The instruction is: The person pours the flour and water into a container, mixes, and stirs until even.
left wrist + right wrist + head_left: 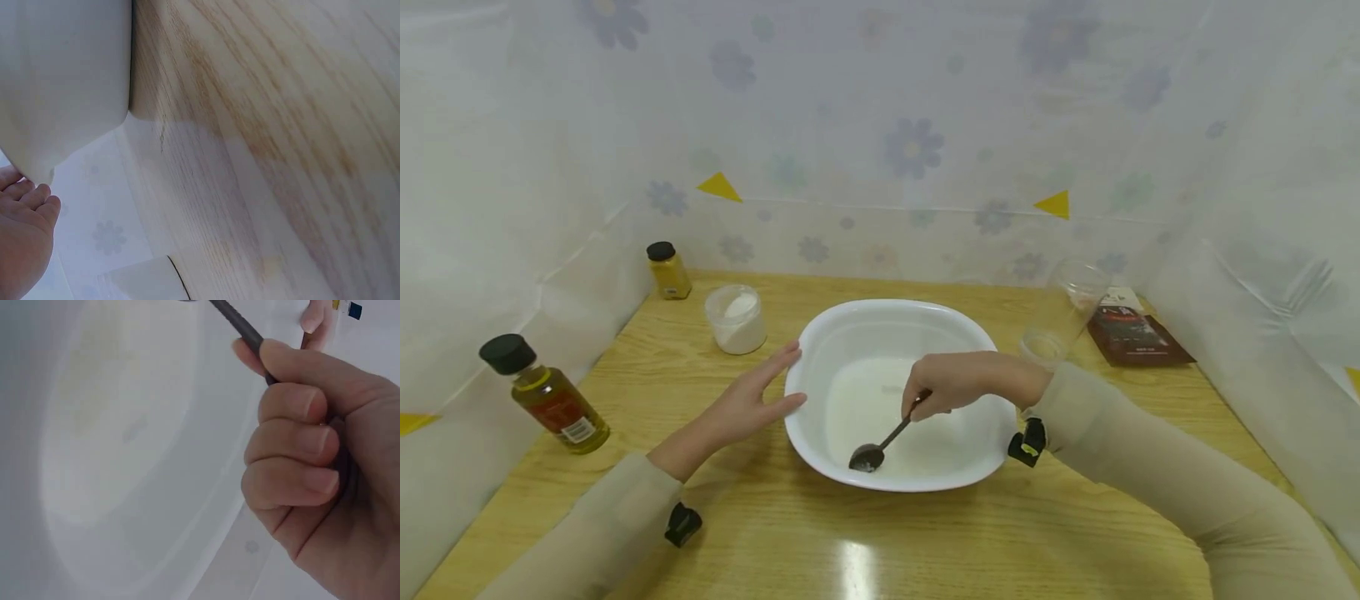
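Observation:
A white basin stands mid-table with a milky white liquid in its bottom. My right hand grips the handle of a dark spoon over the basin. The spoon's head is low at the near left inside wall, with a little white stuff on it. In the right wrist view, the fingers of my right hand curl round the dark handle. My left hand rests against the basin's left rim, fingers extended. The left wrist view shows those fingertips at the rim's edge.
Left of the basin stand a jar of white powder, a small yellow bottle with a black cap and an oil bottle. On the right are a clear plastic container and a dark brown packet. Patterned sheeting encloses the table.

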Demonstrator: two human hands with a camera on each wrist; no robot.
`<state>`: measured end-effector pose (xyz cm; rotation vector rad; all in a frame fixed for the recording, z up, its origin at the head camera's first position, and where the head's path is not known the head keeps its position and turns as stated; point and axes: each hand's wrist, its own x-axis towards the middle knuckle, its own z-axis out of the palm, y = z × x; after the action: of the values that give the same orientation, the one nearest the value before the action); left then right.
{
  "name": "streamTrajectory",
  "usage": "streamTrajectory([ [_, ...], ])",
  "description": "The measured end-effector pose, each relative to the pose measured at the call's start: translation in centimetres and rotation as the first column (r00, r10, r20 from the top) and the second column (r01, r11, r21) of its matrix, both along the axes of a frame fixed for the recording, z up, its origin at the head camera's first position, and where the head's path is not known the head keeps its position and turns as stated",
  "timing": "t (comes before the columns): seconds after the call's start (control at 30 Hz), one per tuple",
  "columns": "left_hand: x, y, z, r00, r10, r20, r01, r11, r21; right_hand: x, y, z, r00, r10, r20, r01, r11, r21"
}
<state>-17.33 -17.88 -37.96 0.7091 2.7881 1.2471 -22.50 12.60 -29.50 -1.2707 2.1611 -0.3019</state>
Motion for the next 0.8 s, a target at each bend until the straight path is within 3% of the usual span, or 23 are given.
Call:
streamTrajectory([
  [0.07, 0.0, 0.0, 0.0, 1.0, -0.003, 0.0, 0.003, 1.0, 0.003, -0.3, 0.6, 0.3, 1.0, 0.002, -0.026, -0.001, 1.0, 0.029],
  [0.13, 0.0, 0.0, -0.1, 1.0, -0.002, -0.001, 0.002, 1.0, 0.001, -0.9, 1.3, 0.6, 0.994, -0.017, -0.108, 0.021, 0.999, 0.041],
  [0.23, 0.0, -0.1, -0.1, 1.0, 0.001, -0.003, -0.001, 1.0, 0.002, -1.8, 2.3, 0.7, 0.967, -0.07, -0.245, 0.075, 0.997, 0.01],
  [0.3, 0.0, -0.2, -0.1, 1.0, 0.001, -0.004, -0.001, 1.0, 0.003, -2.0, 2.7, 0.6, 0.952, -0.117, -0.283, 0.116, 0.993, -0.022],
  [0.4, 0.0, -0.2, -0.2, 1.0, -0.003, -0.004, 0.003, 1.0, 0.007, -2.0, 3.0, 0.2, 0.962, -0.122, -0.243, 0.112, 0.992, -0.057],
  [0.5, 0.0, -0.1, -0.2, 1.0, -0.006, -0.003, 0.006, 1.0, 0.011, -1.5, 3.0, -0.1, 0.992, -0.099, -0.078, 0.098, 0.995, -0.025],
  [0.6, 0.0, -0.1, -0.1, 1.0, -0.005, -0.005, 0.005, 1.0, 0.012, -1.3, 3.2, -0.2, 0.997, -0.079, 0.023, 0.078, 0.997, 0.019],
  [0.67, 0.0, 0.0, -0.1, 1.0, -0.005, -0.004, 0.005, 1.0, 0.013, -1.6, 3.7, 0.0, 0.996, -0.09, 0.001, 0.09, 0.995, 0.033],
  [0.8, -0.1, -0.1, -0.2, 1.0, -0.001, -0.001, 0.001, 1.0, 0.013, -2.8, 5.0, 0.1, 0.973, -0.147, -0.179, 0.146, 0.989, -0.022],
])
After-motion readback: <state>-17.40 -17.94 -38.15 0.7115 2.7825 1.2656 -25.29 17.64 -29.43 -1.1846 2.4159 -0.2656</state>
